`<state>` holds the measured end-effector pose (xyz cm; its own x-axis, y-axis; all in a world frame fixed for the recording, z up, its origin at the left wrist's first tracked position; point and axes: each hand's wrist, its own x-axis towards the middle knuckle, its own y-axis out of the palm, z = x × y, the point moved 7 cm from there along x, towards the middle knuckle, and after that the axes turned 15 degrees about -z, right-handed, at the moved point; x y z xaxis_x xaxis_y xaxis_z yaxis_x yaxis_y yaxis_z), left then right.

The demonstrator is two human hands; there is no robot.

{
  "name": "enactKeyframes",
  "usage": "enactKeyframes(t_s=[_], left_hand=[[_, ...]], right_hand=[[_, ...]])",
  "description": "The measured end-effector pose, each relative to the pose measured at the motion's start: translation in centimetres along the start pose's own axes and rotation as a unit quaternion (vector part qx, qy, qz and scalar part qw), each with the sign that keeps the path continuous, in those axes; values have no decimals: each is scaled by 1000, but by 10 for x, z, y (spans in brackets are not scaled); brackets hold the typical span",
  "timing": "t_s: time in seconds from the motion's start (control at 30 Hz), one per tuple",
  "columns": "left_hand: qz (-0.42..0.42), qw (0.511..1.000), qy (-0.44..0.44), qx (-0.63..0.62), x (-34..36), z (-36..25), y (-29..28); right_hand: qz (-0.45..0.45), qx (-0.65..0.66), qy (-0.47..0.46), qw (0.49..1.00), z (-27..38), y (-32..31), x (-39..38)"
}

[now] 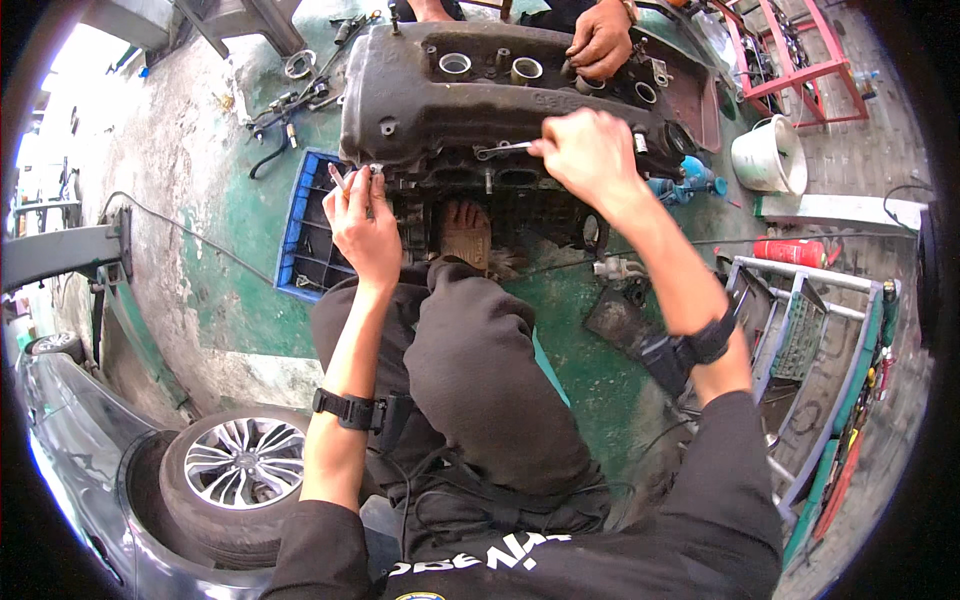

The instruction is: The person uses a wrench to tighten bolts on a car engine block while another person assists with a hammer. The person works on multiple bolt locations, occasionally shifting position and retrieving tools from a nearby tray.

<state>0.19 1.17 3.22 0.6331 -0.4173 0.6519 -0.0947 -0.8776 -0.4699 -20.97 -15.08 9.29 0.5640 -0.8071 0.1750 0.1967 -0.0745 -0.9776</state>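
In front of me stands an engine with a dark valve cover (450, 95), its round openings facing up. My right hand (590, 155) is closed round a spanner (508, 148). The spanner's far end sits at the near edge of the cover. At the engine's near left corner, my left hand (362, 222) has its fingertips bent against the metal. Between its fingers is a thin white stick that looks like a cigarette (338, 178). Another person's hand (600, 40) reaches down to one of the round openings on top. My foot (465, 232) is just below the engine.
A blue crate (291, 240) lies left of the engine, with loose parts (290, 105) beyond it. To the right are a white bucket (757, 160), a red fire extinguisher (790, 252) and a tool cart (800, 400). A car wheel (175, 480) is at lower left.
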Motion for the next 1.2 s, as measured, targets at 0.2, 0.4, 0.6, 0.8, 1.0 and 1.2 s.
enactKeyframes(t_s=[0.2,0.4,0.6,0.8,1.0,1.2], left_hand=[[2,1000,11,13,6,-11,-7],[18,996,69,-49,4,-32,-9],[48,969,237,-49,-18,-68,16],[45,962,267,-18,-12,-59,20],[65,966,251,-2,-29,-41,24],[78,973,211,-46,-10,-56,8]], right_hand=[[-175,-97,-333,922,92,-25,11],[-205,235,73,947,20,11,-66],[-183,337,317,867,9,84,-114],[-156,381,402,818,31,111,-120],[-118,402,428,801,34,115,-123],[-47,272,342,898,-5,82,-97]])
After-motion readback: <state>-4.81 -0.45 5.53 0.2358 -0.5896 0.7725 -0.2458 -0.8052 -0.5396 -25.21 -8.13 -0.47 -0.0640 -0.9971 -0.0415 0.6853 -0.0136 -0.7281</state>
